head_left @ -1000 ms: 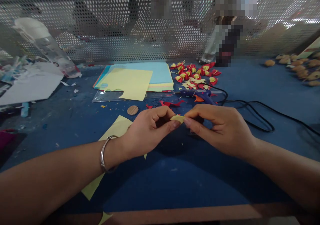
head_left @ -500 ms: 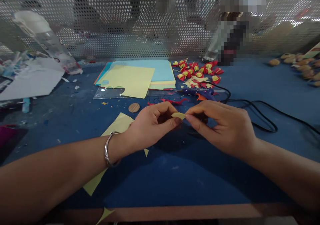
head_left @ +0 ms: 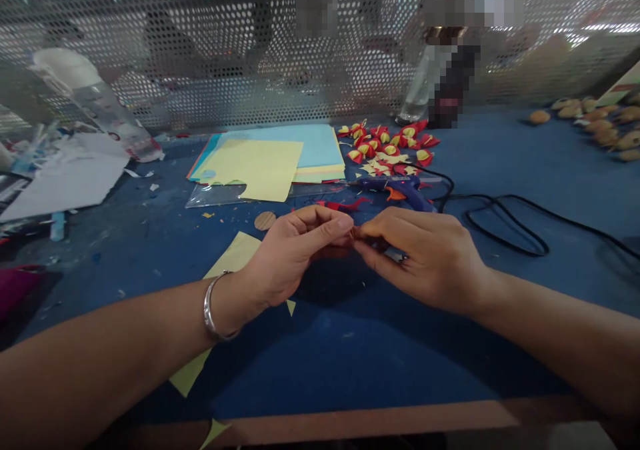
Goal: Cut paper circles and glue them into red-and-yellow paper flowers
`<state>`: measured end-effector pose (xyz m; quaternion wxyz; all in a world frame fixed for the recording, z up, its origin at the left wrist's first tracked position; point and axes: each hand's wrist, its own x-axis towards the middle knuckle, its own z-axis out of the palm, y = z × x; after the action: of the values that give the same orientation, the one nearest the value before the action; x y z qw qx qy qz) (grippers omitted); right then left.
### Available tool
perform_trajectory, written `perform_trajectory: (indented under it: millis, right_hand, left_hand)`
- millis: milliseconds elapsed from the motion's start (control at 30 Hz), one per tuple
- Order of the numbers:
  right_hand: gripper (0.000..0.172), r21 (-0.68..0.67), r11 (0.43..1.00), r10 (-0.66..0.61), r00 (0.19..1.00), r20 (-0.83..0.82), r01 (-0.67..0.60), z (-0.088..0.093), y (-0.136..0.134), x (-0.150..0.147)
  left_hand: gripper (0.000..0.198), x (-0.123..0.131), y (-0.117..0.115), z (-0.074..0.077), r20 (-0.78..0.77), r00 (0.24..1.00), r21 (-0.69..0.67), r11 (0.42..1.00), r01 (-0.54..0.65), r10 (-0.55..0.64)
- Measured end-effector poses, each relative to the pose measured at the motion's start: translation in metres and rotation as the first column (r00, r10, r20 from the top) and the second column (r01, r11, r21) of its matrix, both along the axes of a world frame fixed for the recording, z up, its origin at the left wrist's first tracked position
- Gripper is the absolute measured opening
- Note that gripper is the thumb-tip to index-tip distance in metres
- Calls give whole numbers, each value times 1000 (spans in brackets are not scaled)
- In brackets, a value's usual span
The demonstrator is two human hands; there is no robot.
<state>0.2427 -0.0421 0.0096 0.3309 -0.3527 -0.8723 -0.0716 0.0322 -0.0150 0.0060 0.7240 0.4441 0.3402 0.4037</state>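
Note:
My left hand [head_left: 295, 250], with a silver bangle [head_left: 209, 310] at the wrist, is closed, its thumb pressed on the fingers. My right hand [head_left: 425, 257] meets it fingertip to fingertip, thumb and forefinger pinched. Whatever lies between the fingertips is almost wholly hidden; only a small reddish bit shows. Under my left forearm lies a pale yellow paper strip [head_left: 235, 251]. A round wooden disc [head_left: 265, 221] rests just beyond my left hand. Behind my right hand is a blue glue gun [head_left: 407, 189] with an orange trigger.
Coloured paper sheets [head_left: 320, 147] lie at the back centre, beside several red and yellow folded pieces [head_left: 393, 150]. A black cable [head_left: 520, 218] loops on the right. Bottles stand at the back, below a perforated metal screen [head_left: 225, 57]. White paper [head_left: 70, 170] covers the left.
The yellow piece between my fingertips has gone out of sight. My left thumb has moved up over the fingers, and my right hand has shifted slightly left. The view has tilted a little.

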Motion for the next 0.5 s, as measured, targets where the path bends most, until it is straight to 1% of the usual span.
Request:
perform_trajectory:
  millis: [100,300,500]
  right_hand:
    - [16,-5,1000,13,1000,9,-13,-2,1,1]
    - [16,-95,995,-18,999,-50,13,-5,2,4]
    - [13,-163,987,-9,995,-97,-7,-5,3,3]
  left_hand:
    - [32,0,0,0,8,1000,-3,1000,-1,1]
    - [31,0,3,-3,0,1000,-1,1000,-16,16]
    - [28,-1,3,-6,-16,1000,22,1000,-16,17]
